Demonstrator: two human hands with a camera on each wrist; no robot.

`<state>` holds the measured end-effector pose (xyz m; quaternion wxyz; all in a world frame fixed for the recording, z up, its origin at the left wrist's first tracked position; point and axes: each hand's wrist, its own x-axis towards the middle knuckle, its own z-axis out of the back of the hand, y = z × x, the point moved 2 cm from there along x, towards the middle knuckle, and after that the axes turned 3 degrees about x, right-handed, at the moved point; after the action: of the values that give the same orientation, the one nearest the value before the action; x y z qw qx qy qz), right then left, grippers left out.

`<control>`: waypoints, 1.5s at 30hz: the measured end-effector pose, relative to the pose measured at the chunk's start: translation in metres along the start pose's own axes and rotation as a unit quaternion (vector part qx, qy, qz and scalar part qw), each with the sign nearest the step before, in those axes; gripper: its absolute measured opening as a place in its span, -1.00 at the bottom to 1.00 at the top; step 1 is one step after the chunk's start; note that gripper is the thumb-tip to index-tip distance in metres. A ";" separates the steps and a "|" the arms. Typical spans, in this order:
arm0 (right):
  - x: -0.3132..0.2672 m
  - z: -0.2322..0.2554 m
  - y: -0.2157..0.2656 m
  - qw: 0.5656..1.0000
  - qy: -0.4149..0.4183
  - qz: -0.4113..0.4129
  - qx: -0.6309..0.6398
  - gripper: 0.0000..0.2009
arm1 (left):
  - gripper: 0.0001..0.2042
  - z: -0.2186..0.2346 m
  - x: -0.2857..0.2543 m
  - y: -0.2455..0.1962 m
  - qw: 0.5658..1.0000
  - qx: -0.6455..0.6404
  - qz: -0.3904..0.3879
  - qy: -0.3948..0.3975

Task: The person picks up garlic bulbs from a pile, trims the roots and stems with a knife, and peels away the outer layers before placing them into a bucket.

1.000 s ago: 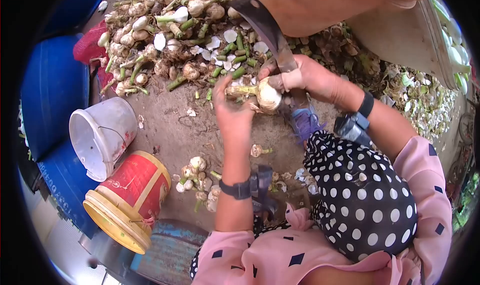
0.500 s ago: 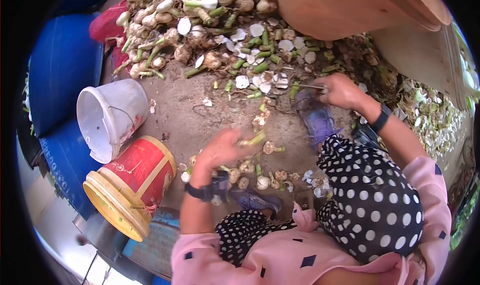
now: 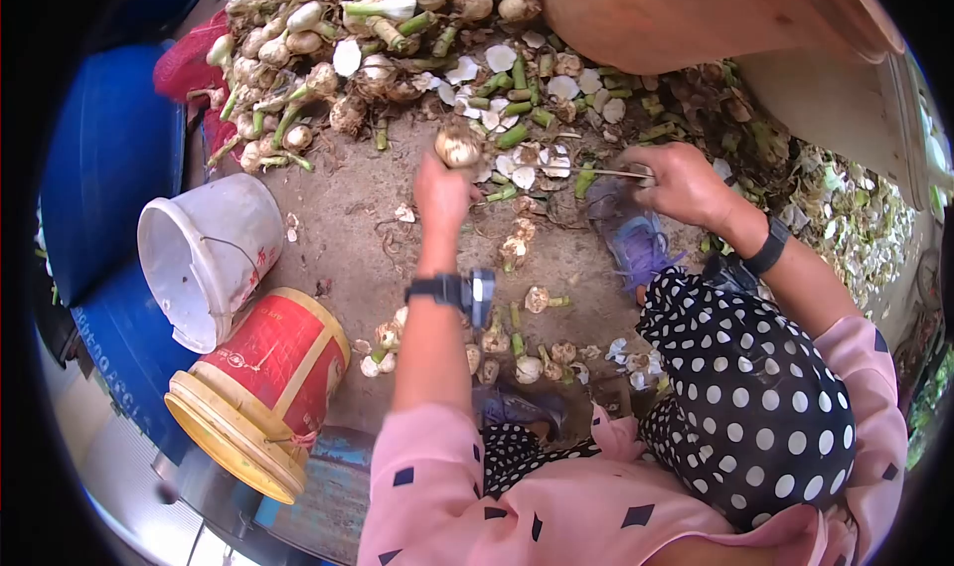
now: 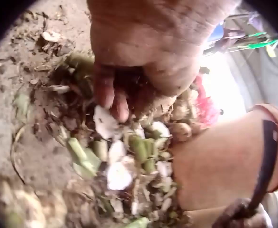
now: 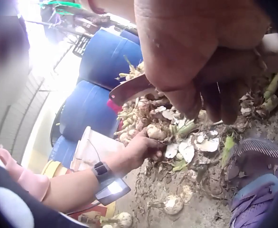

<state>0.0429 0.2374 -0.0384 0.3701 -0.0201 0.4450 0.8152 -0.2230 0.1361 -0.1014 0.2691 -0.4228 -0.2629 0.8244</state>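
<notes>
My left hand (image 3: 444,196) is stretched out toward the heap, and its fingers grip a round garlic bulb (image 3: 458,148) with dirty outer skin. In the left wrist view those fingers (image 4: 120,108) curl down over cut stems and white root slices. My right hand (image 3: 681,183) holds a knife (image 5: 132,89) by its handle, over one purple shoe (image 3: 636,248). Its broad, dark blade shows edge-on in the head view and points left toward the other hand.
A heap of untrimmed garlic (image 3: 298,44) lies at the far left. Trimmed bulbs (image 3: 527,367) sit near the feet. A white bucket (image 3: 214,258) and a red-yellow bucket (image 3: 268,377) lean at left, beside blue barrels (image 3: 119,159). An orange tub (image 3: 715,19) stands far right.
The left hand went down to the bulbs by the feet with a stemmed garlic, then came up to the heap, where it holds another bulb. The knife hand moved right, away from the left hand.
</notes>
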 end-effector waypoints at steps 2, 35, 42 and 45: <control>0.004 0.001 0.016 0.998 -0.021 0.042 -0.030 -0.78 | -0.48 -0.014 -0.033 -0.001 0.973 -0.211 0.056 0.075; 0.004 0.023 0.042 0.996 0.070 0.041 0.024 -0.60 | -0.51 -0.023 -0.139 -0.068 0.893 0.083 -0.415 0.153; -0.012 -0.001 -0.068 0.984 0.089 -0.118 -0.102 -0.60 | -0.55 0.043 -0.131 -0.044 0.879 0.225 -0.396 0.140; -0.020 0.005 -0.061 0.983 0.084 -0.162 0.014 -0.67 | -0.55 0.085 -0.106 0.021 0.809 0.423 -0.184 0.364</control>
<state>0.0966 0.2496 -0.0718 0.4586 -0.1550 0.4771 0.7335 -0.2463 0.0332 -0.0137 0.6438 -0.4799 0.1561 0.5752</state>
